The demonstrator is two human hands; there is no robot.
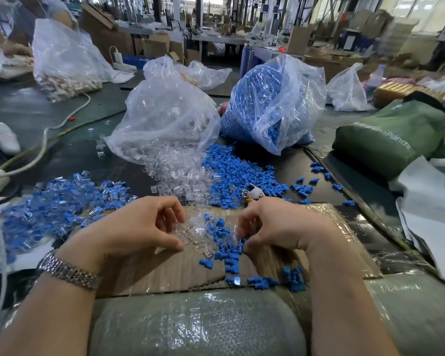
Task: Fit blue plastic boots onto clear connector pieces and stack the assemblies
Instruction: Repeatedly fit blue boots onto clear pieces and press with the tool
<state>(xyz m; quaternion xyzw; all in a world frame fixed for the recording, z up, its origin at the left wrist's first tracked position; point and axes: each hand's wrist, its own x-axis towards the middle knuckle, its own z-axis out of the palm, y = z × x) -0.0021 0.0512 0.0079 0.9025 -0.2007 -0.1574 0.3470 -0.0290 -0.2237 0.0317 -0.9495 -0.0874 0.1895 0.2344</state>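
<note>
The left hand (139, 224) curls its fingers over the clear connector pieces (193, 232) on the cardboard (165, 268); the right hand (275, 227) pinches among blue boots (226, 250), though what either actually grips cannot be told; aligning one boot squarely should ease fitting; the finished assemblies (52, 201) lie left; the cardboard's near edge risks spills.

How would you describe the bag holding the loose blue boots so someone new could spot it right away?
Start at the cardboard sheet under the hands and look up past the spilled parts to two big plastic bags. The blue boot bag is the right one, upright and packed solid blue, while the clear connector bag beside it looks colourless.
</note>
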